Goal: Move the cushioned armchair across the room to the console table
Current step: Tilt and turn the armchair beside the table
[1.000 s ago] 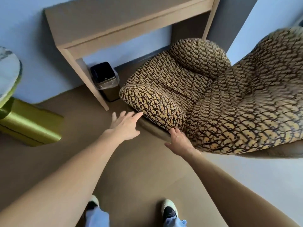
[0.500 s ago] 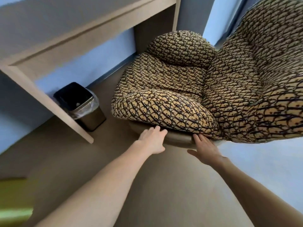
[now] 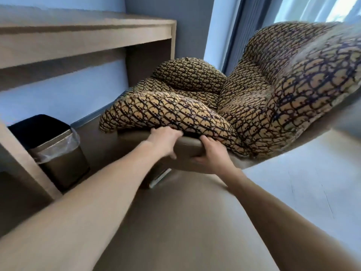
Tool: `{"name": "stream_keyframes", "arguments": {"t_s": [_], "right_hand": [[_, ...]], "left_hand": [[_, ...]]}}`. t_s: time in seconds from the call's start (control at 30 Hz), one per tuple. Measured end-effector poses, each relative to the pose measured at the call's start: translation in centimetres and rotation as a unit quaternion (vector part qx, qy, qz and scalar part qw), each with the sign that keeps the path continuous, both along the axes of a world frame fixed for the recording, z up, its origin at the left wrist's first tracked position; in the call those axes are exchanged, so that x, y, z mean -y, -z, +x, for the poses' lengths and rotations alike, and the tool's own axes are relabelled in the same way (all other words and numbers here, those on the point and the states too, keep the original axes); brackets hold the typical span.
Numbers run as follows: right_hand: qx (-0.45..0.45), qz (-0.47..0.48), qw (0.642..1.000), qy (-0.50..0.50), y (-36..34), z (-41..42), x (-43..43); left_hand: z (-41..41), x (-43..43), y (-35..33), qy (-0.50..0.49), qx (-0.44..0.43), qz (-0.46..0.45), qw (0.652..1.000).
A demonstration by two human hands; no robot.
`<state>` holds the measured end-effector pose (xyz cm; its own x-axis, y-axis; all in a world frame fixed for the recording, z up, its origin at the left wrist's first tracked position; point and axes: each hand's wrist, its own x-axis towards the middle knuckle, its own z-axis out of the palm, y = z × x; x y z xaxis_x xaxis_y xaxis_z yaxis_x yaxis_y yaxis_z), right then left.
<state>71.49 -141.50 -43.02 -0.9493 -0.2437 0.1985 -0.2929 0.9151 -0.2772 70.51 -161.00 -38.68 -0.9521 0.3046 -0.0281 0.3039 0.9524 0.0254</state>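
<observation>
Hands: my left hand (image 3: 166, 140) and right hand (image 3: 212, 153) both clamp the tan shell rim of the patterned cushioned armchair (image 3: 244, 94).
Progress: armchair sits beside the light wooden console table (image 3: 88, 36); only final nudging seems left.

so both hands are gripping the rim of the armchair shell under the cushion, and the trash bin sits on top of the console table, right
Not quite. The head view shows the trash bin on the floor under the console table, not on top. The rest holds: left hand and right hand grip the armchair shell rim under the cushion.
</observation>
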Motion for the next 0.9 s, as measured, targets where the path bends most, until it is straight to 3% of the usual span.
{"name": "stream_keyframes", "arguments": {"t_s": [0.23, 0.57, 0.9], "right_hand": [[-0.039, -0.061, 0.997, 0.018, 1.6, 0.6, 3.5], [-0.051, -0.088, 0.995, 0.0, 1.9, 4.7, 6.2], [-0.065, -0.04, 0.99, -0.121, 1.5, 6.2, 3.5]], "left_hand": [[-0.5, 3.6, -0.4, 0.067, -0.035, -0.015, 0.997], [4.4, 6.6, -0.9, 0.062, -0.023, -0.01, 0.998], [7.9, 6.8, -0.3, 0.007, -0.021, -0.011, 1.0]]}}
